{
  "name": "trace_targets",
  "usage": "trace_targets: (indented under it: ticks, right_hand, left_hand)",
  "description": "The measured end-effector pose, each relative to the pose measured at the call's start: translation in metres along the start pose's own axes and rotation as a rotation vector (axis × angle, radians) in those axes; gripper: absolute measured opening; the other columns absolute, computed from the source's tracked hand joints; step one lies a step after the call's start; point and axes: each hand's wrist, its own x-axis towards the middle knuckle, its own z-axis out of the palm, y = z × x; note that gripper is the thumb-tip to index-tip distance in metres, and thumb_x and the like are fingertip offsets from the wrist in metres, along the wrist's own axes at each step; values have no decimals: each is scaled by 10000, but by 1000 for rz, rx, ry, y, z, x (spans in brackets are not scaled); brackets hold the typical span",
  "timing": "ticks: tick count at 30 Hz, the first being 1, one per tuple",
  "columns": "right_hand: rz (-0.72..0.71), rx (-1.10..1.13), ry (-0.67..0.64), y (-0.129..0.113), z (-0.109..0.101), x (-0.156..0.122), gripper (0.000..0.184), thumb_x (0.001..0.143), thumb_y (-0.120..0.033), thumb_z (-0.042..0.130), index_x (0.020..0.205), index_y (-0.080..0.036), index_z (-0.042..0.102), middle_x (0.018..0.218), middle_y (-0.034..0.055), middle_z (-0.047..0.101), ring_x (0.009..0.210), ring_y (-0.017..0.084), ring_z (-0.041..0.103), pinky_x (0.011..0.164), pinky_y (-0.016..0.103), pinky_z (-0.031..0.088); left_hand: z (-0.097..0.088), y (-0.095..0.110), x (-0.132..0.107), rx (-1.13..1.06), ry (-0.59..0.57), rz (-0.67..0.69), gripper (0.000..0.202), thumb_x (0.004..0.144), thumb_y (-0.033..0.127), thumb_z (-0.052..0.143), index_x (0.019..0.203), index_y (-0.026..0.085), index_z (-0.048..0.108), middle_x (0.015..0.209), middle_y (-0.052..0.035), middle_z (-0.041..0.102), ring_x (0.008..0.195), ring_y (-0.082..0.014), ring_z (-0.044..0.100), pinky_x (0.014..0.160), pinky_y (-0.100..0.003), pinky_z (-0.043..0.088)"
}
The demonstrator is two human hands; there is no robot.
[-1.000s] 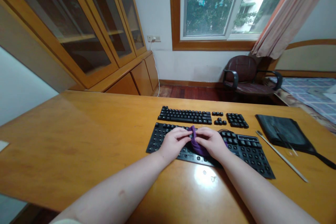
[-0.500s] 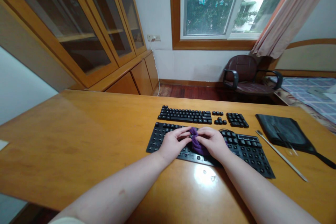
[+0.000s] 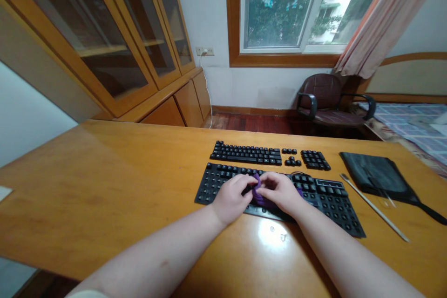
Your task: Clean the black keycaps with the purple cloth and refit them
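My left hand (image 3: pixel 232 194) and my right hand (image 3: pixel 281 191) meet over the middle of a black keyboard base (image 3: pixel 324 202) lying on the wooden desk (image 3: pixel 104 186). Both hands are closed on a bunched purple cloth (image 3: pixel 257 192) held between them, just above the keyboard. Most of the cloth is hidden by my fingers. Behind the base, loose black keycaps (image 3: pixel 246 153) are laid out in keyboard order, with a separate number block (image 3: pixel 315 159) to their right.
A black pouch (image 3: pixel 379 174) lies at the desk's right, a thin pale rod (image 3: pixel 373 207) next to it. A dark armchair (image 3: pixel 323 100) stands under the window. A glass-door wooden cabinet (image 3: pixel 104 42) runs along the left wall.
Both hands have shifted slightly nearer and lower over the keyboard, bunching the purple cloth tighter; less of it shows now.
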Motion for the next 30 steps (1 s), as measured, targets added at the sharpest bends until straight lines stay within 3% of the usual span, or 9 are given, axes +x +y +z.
trace_targets:
  ticks: [3,5,11,15,22,26,30]
  right_hand:
    - [-22,-66,21,-1,-2,0,51,705,-219,626,697,-172,644,668,1,663,627,145,601,630,250,473]
    - [-24,-90,28,-1,-3,1,98,741,-232,591,679,-174,638,658,2,658,630,146,598,639,253,470]
    - [-5,-15,-18,-5,-2,0,84,703,-236,635,750,-166,642,675,10,664,608,144,591,596,245,473]
    - [-20,-60,-8,-6,-3,0,65,728,-198,593,736,-176,654,703,11,677,658,152,611,654,255,477]
    - [-7,-83,35,2,-4,3,116,770,-227,545,778,-187,654,754,17,690,715,173,627,707,278,476]
    - [18,12,74,7,-1,4,138,769,-254,546,817,-172,646,782,33,696,705,172,634,711,297,494]
    - [0,20,30,3,1,2,144,754,-259,582,830,-164,660,800,42,708,721,179,644,714,303,505]
  left_hand:
    - [1,0,0,14,-29,-11,211,768,124,568,961,199,603,919,-38,644,892,-163,604,843,-307,496]
    - [1,0,1,-4,-39,-57,209,757,131,589,952,206,599,907,-26,644,869,-158,604,814,-297,506]
    - [-2,2,1,-46,-35,-79,211,750,125,588,944,209,597,908,-20,643,855,-153,598,805,-293,504]
    - [0,-1,1,-69,-26,-120,237,729,104,603,939,212,594,905,-17,637,854,-155,597,810,-302,505]
    - [5,-10,3,-282,60,-263,182,701,166,675,831,176,548,857,-19,607,845,-153,609,816,-306,515]
    - [4,-12,4,-343,141,-277,185,725,193,659,876,167,556,894,-44,611,872,-158,616,846,-319,509]
    - [6,-13,3,-409,163,-281,220,741,172,625,947,160,548,940,-65,626,902,-163,626,868,-325,504]
